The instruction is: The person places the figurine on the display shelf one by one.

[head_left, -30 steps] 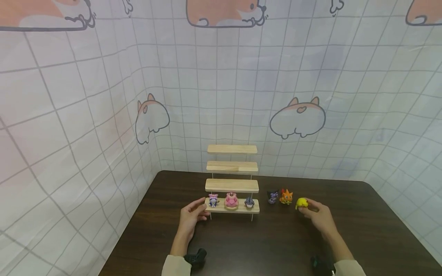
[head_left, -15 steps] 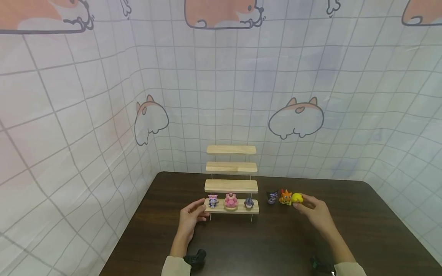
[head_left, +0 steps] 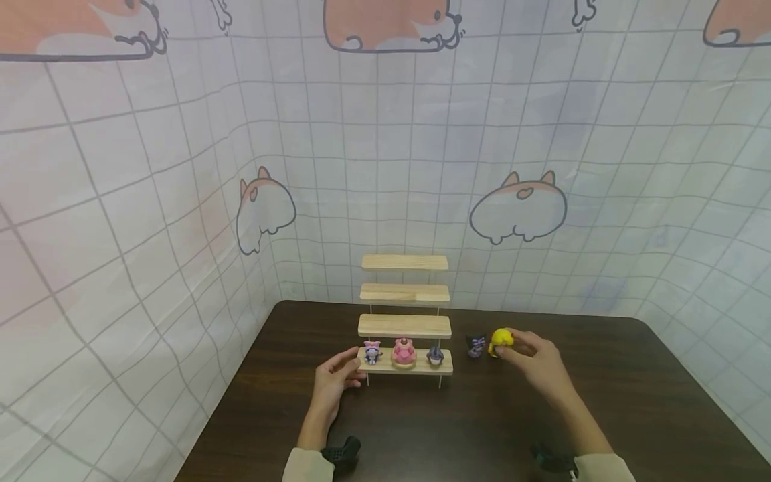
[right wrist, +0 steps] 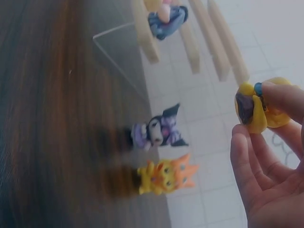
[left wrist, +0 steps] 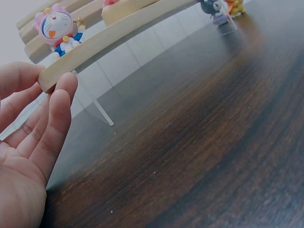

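On the head feed I see the right hand (head_left: 539, 361) farther left than a second ago, raising the glossy yellow plastic figure (head_left: 502, 337) it carries. That toy was to the right of the orange-and-yellow, spiky-headed figure (right wrist: 166, 175); it now covers most of it from above. I read this as mid-carry: the toy is nearer the four-tier stand of pale wooden planks (head_left: 405, 326) but not on it. The left hand (head_left: 331, 376) has kept its place at the left end of the lowest plank (head_left: 388, 368). Three toys stand there, also where they were: a small pink-hooded white figure (head_left: 372, 353), a round pink figure (head_left: 403, 353) and a grey-blue figure (head_left: 436, 356).

From the left wrist I can tell that this hand lightly pinches the plank's corner between its digits, just beside the pink-hooded toy. I judge it to be steadying the stand.

From the right wrist I see the yellow toy pinched between thumb and fingertips, up off the dark wood-grain tabletop (head_left: 452, 428), its dark patch and small blue spot showing. The orange figure and the black-and-purple, pointed-eared figure (right wrist: 161, 133) stand on the table side by side, apart from the hand, so neither has a place on the stand.
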The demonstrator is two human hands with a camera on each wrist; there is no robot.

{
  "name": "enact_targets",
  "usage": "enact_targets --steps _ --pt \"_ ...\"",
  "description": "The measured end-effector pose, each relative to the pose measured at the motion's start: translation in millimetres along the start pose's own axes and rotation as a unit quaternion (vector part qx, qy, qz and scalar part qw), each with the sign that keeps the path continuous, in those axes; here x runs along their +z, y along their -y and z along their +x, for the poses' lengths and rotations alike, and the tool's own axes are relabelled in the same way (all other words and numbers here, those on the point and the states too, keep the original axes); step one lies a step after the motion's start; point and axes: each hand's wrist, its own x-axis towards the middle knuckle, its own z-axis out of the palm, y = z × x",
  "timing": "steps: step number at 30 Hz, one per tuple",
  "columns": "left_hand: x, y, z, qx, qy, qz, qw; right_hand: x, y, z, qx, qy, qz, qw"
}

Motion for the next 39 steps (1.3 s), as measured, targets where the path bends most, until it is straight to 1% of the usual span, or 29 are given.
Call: enact_targets --steps 8,18,22,27,30,36,39 --pt "0.7 -0.5 0.0 -0.005 -0.001 -0.002 1.0 15 20 7.0 -0.019 0.002 -0.006 0.9998" --pt "1.4 -1.4 -0.3 -0.007 -0.002 -0.004 1.0 42 41 16.0 -0.05 0.021 0.024 0.9983" --pt "1.4 -0.6 0.2 -0.006 -0.004 -0.002 1.0 55 51 20.6 -0.062 0.029 0.03 0.9972" --pt "0.9 0.9 0.5 0.0 -0.003 0.001 1.0 73 66 23.8 -0.072 0.03 0.025 0.9967" --pt "0.4 1.0 0.0 0.006 -0.002 0.001 1.0 87 75 25.4 -0.085 0.034 0.018 0.9957" --pt "-0.7 1.0 0.9 0.001 -0.003 -0.005 1.0 117 93 29.3 -0.108 0.047 0.015 0.993" --pt "-0.1 1.1 1.8 -0.004 -0.003 -0.006 1.0 128 103 32.0 -0.112 0.053 0.027 0.992"
